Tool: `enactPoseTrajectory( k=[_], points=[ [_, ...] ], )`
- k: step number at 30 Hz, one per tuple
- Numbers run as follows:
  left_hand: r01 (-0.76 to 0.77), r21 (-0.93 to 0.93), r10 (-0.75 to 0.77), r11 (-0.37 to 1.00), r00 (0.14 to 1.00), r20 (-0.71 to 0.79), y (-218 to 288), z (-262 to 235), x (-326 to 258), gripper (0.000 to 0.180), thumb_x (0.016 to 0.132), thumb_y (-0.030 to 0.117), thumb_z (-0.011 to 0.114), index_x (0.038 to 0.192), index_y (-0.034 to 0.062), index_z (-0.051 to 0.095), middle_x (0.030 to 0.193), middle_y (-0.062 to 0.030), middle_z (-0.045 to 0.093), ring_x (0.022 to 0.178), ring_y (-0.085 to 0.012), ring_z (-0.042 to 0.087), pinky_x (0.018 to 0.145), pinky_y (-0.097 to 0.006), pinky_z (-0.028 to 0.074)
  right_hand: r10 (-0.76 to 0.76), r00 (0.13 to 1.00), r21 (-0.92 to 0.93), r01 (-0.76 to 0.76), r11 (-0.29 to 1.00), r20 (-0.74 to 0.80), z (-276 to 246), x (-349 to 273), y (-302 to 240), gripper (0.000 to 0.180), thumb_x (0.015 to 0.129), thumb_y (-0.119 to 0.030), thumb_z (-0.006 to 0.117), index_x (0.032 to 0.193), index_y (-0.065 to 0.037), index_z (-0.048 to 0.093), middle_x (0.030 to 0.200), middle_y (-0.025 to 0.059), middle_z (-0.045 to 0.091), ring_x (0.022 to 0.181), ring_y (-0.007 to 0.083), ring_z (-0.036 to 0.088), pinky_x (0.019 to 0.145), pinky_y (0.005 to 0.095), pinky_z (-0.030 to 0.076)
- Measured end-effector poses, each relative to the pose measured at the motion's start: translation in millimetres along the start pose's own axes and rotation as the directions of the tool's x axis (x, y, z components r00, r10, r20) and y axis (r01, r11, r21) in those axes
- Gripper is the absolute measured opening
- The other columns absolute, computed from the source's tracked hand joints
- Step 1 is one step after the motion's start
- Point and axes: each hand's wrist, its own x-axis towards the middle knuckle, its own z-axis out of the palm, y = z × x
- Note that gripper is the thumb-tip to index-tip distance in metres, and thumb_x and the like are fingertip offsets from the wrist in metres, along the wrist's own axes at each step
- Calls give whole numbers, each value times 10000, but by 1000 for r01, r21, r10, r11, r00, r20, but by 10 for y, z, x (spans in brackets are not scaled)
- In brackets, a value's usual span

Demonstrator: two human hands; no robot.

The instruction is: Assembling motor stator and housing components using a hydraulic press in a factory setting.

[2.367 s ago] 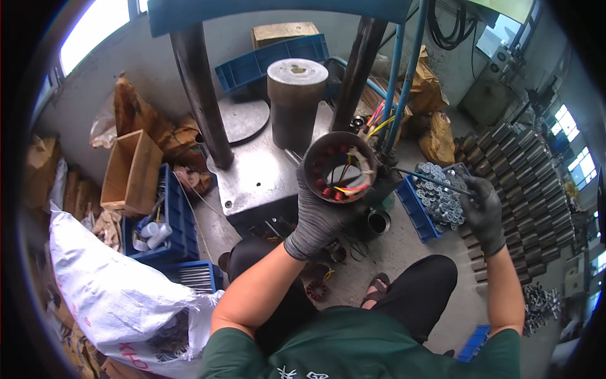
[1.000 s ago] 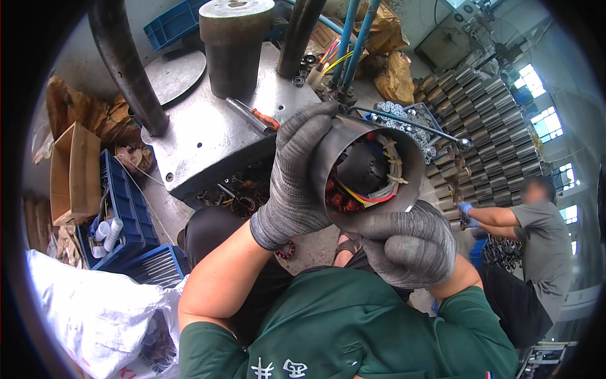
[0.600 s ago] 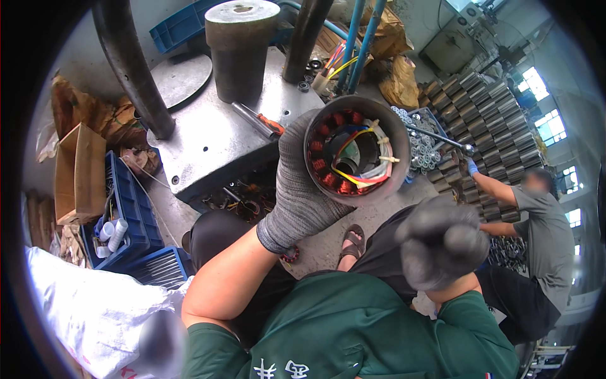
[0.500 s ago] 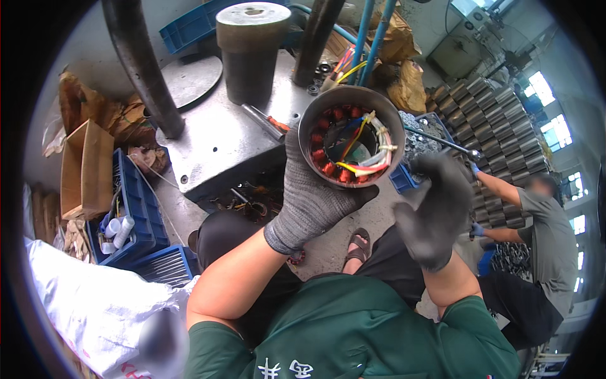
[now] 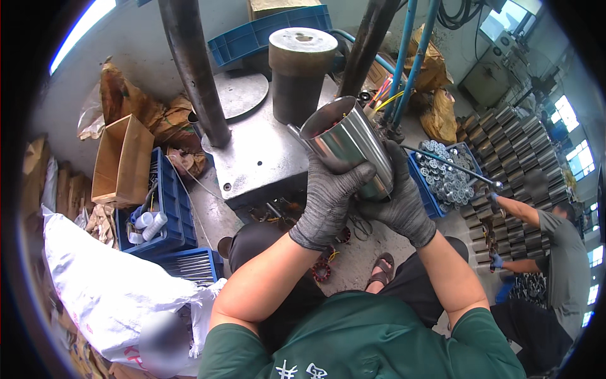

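Note:
Between both gloved hands I hold a shiny metal motor housing (image 5: 353, 148), tilted with its open end toward the upper left. Only a sliver of its inside shows, so most of the winding is hidden. My left hand (image 5: 331, 196) is wrapped round the near left side, thumb across the wall. Around the right side and lower end curls my right hand (image 5: 404, 202). Just behind the housing is a steel press plate (image 5: 246, 164) carrying a thick steel cylinder (image 5: 300, 76). Grey knit gloves cover both hands.
At right stands a blue crate of silvery round parts (image 5: 448, 177), crossed by a long-handled bar (image 5: 454, 165). Stacked metal tubes (image 5: 505, 164) and a co-worker (image 5: 555, 252) are farther right. Left are a cardboard box (image 5: 123, 161), a blue crate (image 5: 173, 215) and a white sack (image 5: 107, 284).
The housing has tipped from showing its copper windings and wires to showing its outer side. My right hand, apart from it before, now grips it. The view has shifted.

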Motion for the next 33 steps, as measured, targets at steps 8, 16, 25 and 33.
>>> enactPoseTrajectory(
  k=[8, 16, 25, 33],
  points=[
    [-96, 27, 99, 995, 982, -162, 77, -78, 85, 713, 823, 151, 860, 1402, 52, 456, 1224, -113, 628, 1121, -245, 655, 975, -432, 587, -243, 962, -411, 173, 895, -122, 215, 99, 71, 1193, 702, -300, 947, 1629, -102, 223, 1223, 205, 596, 1080, 373, 651, 926, 477, 548],
    [-78, -125, 58, 989, 986, -158, 310, -236, 165, 557, 839, 116, 847, 1299, 22, 547, 1129, -116, 676, 1002, -232, 712, 899, -387, 619, 211, 977, 111, -214, 970, 40, 95, -27, -125, 1050, 664, -245, 937, 1535, -14, 398, 1280, 166, 658, 1162, 270, 670, 991, 416, 548],
    [-255, -166, 204, 953, 940, -273, 621, -478, 259, 605, 912, 264, 793, 1373, 44, 470, 1171, -127, 622, 1090, -248, 680, 946, -420, 604, 273, 962, 634, -211, 744, 0, -193, 99, 624, 668, 955, -350, 635, 1487, 16, 467, 1437, 178, 565, 1266, 288, 564, 1097, 435, 445],
    [-189, -142, 183, 972, 981, -58, 708, -321, 154, 661, 931, 473, 723, 1379, 26, 530, 1285, -117, 623, 1205, -257, 625, 1070, -442, 495, 82, 974, 745, 105, 659, -210, -290, 1927, 447, 377, 1038, -227, 568, 1362, -34, 579, 1363, 166, 627, 1246, 269, 601, 1096, 418, 467]
  ],
)
